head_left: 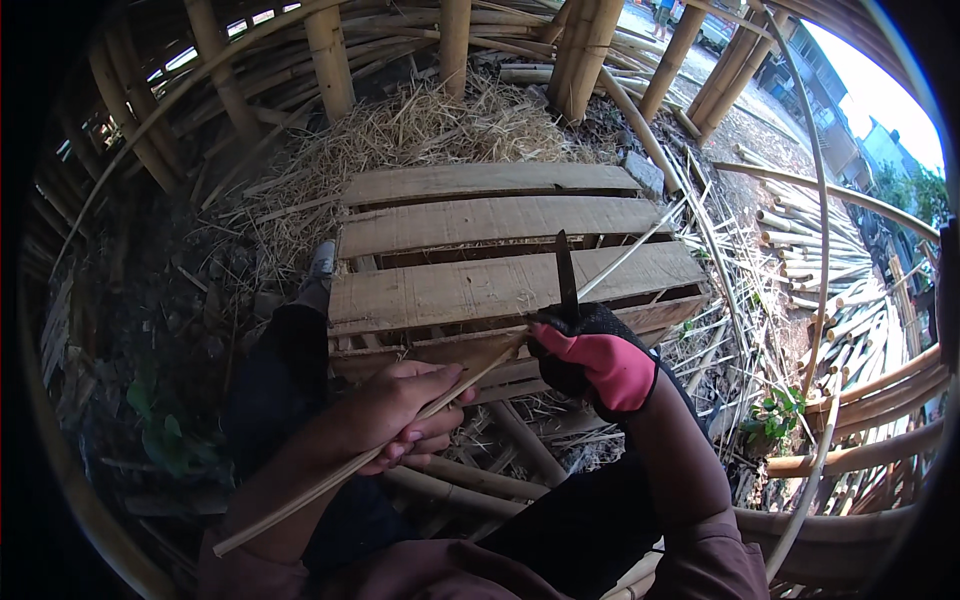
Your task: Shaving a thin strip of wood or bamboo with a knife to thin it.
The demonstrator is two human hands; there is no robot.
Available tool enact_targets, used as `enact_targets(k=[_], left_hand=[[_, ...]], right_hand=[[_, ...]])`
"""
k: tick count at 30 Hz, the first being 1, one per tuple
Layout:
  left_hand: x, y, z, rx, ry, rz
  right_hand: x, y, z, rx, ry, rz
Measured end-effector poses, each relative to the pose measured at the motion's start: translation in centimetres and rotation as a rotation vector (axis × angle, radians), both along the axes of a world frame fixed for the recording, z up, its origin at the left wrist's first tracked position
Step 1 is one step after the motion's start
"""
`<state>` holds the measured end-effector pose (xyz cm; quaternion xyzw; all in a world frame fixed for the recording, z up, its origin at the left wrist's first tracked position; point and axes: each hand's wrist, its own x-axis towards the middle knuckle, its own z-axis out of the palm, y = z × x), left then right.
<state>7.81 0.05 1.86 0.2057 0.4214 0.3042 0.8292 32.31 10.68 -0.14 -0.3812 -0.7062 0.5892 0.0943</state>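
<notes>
My bare left hand (400, 410) is closed around a long, thin bamboo strip (320, 487), its thumb lying along the top. The strip slants from my left forearm up to my right hand, and a paler length continues beyond it to the upper right. My right hand (605, 368), in a pink and black glove, is closed on a knife (568, 280). The knife's dark blade points up and away; its handle is hidden in the glove. Both hands are just in front of a slatted wooden crate (490, 222), with the blade over its near slat.
Dry shavings (440, 125) lie heaped behind the crate. Upright bamboo posts (328, 60) stand at the back. Bundled bamboo poles (830, 260) lie on the ground at right. A green plant (775, 412) grows at right, and bamboo poles (470, 480) lie below my hands.
</notes>
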Motion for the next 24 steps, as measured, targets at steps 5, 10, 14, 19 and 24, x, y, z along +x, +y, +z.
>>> enact_targets(k=[5,10,14,19,24], left_hand=[[-0.3,-0.2,0.1,0.032,-0.022,-0.009],[-0.3,-0.3,0.2,0.106,-0.064,-0.042],[-0.5,0.0,0.7,0.181,-0.038,-0.107],[-0.9,-0.2,1.1,0.313,0.077,-0.147],[-2.0,-0.1,1.5,0.193,0.049,0.227]], right_hand=[[-0.5,-1.9,-0.1,-0.441,0.272,-0.332],[0.0,-3.1,-2.0,-0.612,0.876,-0.379],[-0.2,-2.0,-4.1,-0.78,1.302,0.095],[3.0,-1.3,-4.2,-0.616,1.08,0.013],[4.6,1.4,-4.2,-0.229,0.816,-0.041]])
